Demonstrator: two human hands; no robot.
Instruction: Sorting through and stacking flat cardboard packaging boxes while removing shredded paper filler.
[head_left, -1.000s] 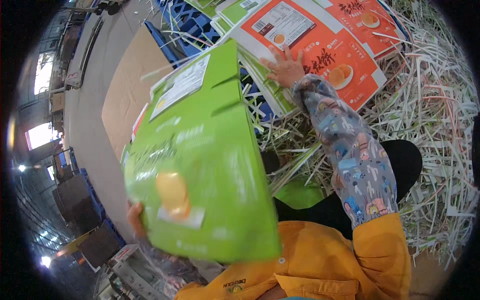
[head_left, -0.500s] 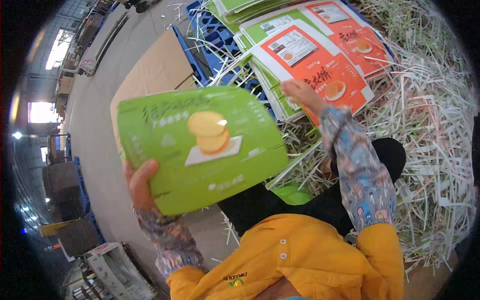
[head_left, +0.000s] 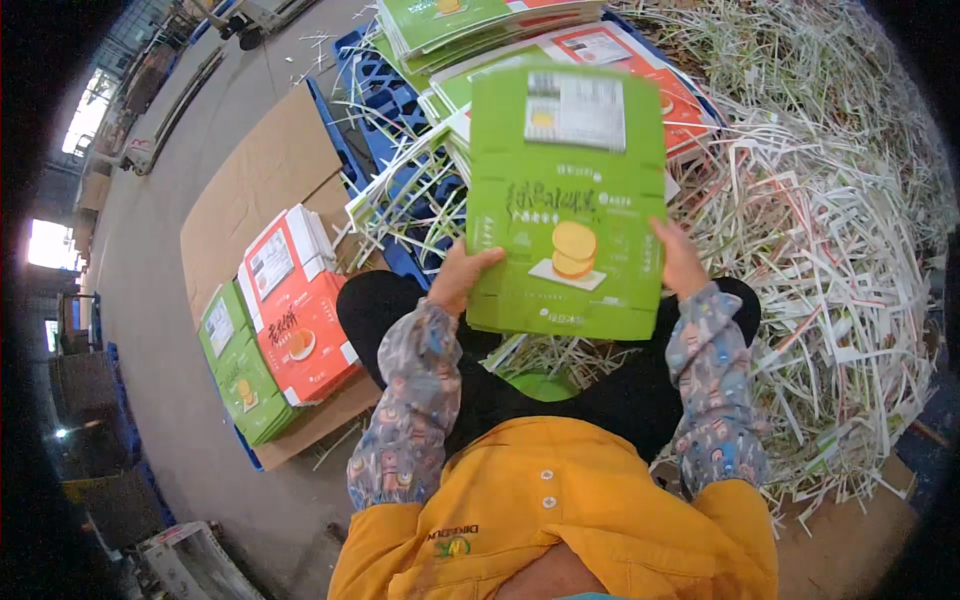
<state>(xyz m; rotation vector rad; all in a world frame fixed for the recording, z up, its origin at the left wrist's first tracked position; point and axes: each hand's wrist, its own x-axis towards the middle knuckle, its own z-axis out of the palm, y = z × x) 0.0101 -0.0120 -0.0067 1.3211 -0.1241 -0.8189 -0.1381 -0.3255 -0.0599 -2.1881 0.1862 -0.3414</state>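
Observation:
I hold a flat green printed carton blank [head_left: 566, 200] upright in front of me, above my knees. My left hand [head_left: 462, 276] grips its lower left edge, and my right hand [head_left: 680, 260] grips its lower right edge. The blank shows a picture of yellow round cakes. Behind it lie more flat blanks, red-orange ones [head_left: 690, 105] and a green pile [head_left: 450, 22], on a blue pallet [head_left: 380, 95].
A stack of red blanks [head_left: 300, 300] and a stack of green blanks [head_left: 238, 365] lie on brown cardboard [head_left: 255, 185] at my left. White paper trimmings [head_left: 840, 230] are heaped at my right. Grey concrete floor [head_left: 150, 300] runs along the left.
The green blank has swung from my left side to straight in front of me. My right hand left the red blanks on the pile and now grips the green blank's right edge.

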